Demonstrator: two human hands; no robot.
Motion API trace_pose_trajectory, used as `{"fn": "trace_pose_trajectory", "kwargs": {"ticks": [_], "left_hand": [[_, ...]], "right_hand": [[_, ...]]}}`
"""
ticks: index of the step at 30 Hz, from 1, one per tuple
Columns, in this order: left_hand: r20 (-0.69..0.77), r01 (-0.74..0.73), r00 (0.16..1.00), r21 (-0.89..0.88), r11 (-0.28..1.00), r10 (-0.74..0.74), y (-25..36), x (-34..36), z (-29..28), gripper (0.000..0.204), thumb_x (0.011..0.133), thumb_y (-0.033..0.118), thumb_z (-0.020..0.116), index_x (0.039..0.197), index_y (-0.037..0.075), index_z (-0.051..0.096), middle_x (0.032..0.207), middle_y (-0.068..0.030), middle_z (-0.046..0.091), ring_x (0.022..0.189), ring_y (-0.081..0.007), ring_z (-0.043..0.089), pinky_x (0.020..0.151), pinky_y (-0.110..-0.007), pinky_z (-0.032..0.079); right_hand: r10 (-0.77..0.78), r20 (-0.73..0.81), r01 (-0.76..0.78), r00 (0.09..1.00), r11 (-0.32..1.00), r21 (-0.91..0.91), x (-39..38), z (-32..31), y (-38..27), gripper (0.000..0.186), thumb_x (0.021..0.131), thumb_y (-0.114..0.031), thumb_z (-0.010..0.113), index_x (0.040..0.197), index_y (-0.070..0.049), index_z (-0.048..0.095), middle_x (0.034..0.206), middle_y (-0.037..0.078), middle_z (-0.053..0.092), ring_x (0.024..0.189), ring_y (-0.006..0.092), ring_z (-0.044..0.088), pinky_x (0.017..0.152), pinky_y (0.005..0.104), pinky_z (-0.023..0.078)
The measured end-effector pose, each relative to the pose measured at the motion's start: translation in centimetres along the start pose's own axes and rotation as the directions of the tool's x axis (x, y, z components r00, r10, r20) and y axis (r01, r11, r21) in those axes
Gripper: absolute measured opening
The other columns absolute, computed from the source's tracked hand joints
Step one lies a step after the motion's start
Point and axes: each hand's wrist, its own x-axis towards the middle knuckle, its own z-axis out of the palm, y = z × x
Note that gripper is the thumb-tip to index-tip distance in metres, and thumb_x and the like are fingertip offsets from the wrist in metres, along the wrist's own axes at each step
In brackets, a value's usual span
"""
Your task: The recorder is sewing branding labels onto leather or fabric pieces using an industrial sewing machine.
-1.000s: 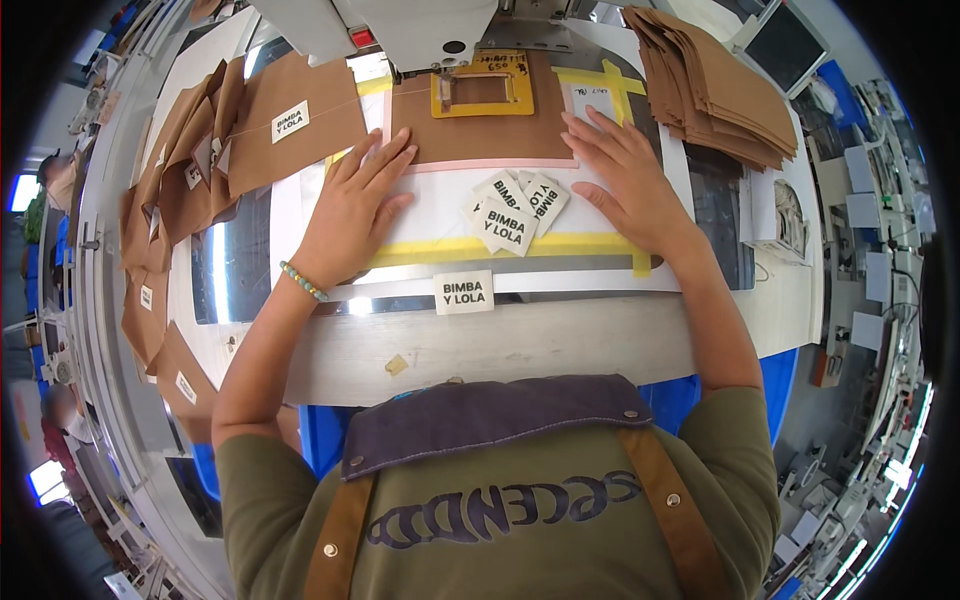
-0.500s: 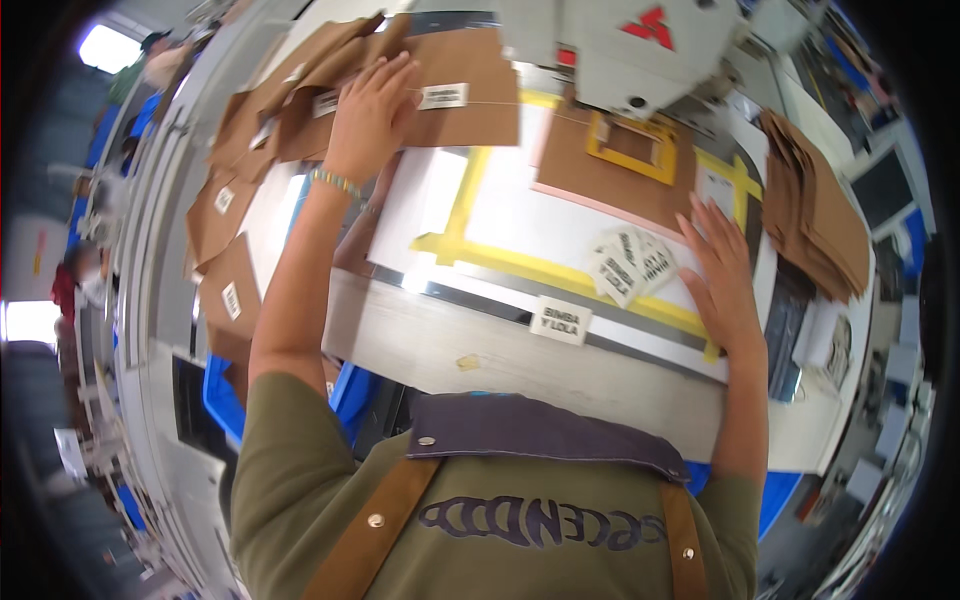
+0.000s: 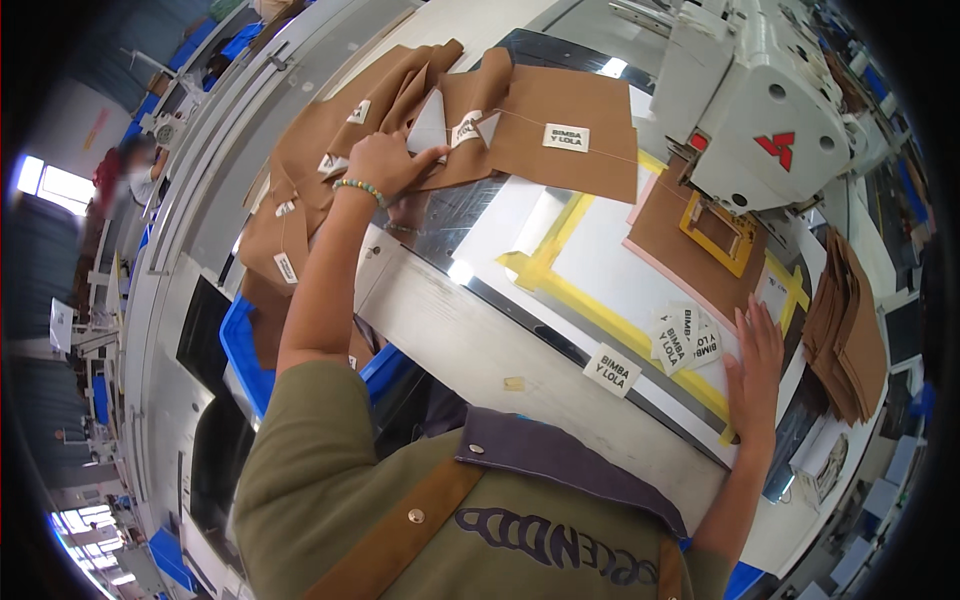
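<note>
My left hand (image 3: 392,165) is closed on the bunched edge of a string of brown panels (image 3: 330,130), its thumb pointing right and its other fingers partly hidden. White labels are stitched on these panels, and threads link them. At the right end of the string lies a flat brown panel (image 3: 590,100) with a white label (image 3: 567,138). My right hand (image 3: 755,370) rests open, fingers extended, on the right side of a white template (image 3: 560,270) edged with yellow tape. Beside it lie several loose white labels (image 3: 685,338). Another brown panel (image 3: 672,220) lies in the template, under the sewing machine's yellow frame (image 3: 720,235).
The white sewing machine head (image 3: 770,110) stands over the far right of the template. A stack of brown panels (image 3: 845,325) lies right of it. One single label (image 3: 612,369) sits near the table's front edge. A blue bin (image 3: 240,345) with brown pieces is below left.
My left hand has gone from spread on the panels to closed on them, and the panels there are more bunched. My right hand stays by the template. The whole view has turned and shifted.
</note>
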Motion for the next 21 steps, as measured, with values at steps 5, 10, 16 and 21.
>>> {"fn": "trace_pose_trajectory", "kwargs": {"ticks": [5, 10, 16, 21], "left_hand": [[0.096, 0.050, 0.994, 0.062, 0.997, -0.056, -1.5, -0.1, -0.3, 0.103, 0.095, 0.092, 0.044, 0.100, -0.002, 0.085, 0.092, -0.0215, 0.081, 0.098, -0.0392, 0.080, 0.090, -0.047, 0.062], [-0.036, 0.192, 0.981, 0.011, 0.981, -0.191, -5.9, 3.3, 4.1, 0.092, 0.104, 0.080, 0.041, 0.105, -0.001, 0.085, 0.109, -0.0248, 0.081, 0.107, -0.0416, 0.078, 0.095, -0.050, 0.061], [-0.015, 0.258, 0.966, 0.067, 0.964, -0.257, -4.5, 3.3, 0.7, 0.081, 0.103, 0.072, 0.052, 0.117, -0.001, 0.083, 0.121, -0.0247, 0.080, 0.115, -0.0391, 0.076, 0.099, -0.046, 0.059], [-0.523, -0.549, 0.780, -0.307, 0.777, 0.344, 6.5, -4.0, -7.4, 0.051, 0.102, 0.037, 0.074, 0.133, -0.003, 0.070, 0.137, -0.0150, 0.075, 0.126, -0.0339, 0.072, 0.102, -0.046, 0.058]], "right_hand": [[-0.023, -0.006, 0.023, 1.000, 1.000, 0.001, 0.0, 0.0, 0.2, 0.059, 0.112, -0.035, 0.051, 0.164, -0.007, 0.050, 0.176, 0.013, 0.040, 0.165, 0.0360, 0.031, 0.136, 0.0548, 0.017], [-0.013, -0.014, 0.013, 1.000, 1.000, 0.016, -0.1, 0.0, 0.0, 0.057, 0.111, -0.031, 0.056, 0.163, -0.008, 0.051, 0.175, 0.013, 0.040, 0.164, 0.0361, 0.032, 0.136, 0.0554, 0.018], [-0.018, -0.012, 0.018, 1.000, 1.000, 0.012, -0.3, -0.1, -0.1, 0.058, 0.110, -0.032, 0.056, 0.163, -0.008, 0.051, 0.174, 0.014, 0.041, 0.163, 0.0369, 0.033, 0.136, 0.0566, 0.018], [0.026, -0.074, -0.022, 0.997, 0.998, 0.053, -0.2, -0.1, -0.1, 0.060, 0.109, -0.035, 0.058, 0.162, -0.007, 0.051, 0.174, 0.013, 0.042, 0.163, 0.0369, 0.034, 0.135, 0.0565, 0.020]]}}
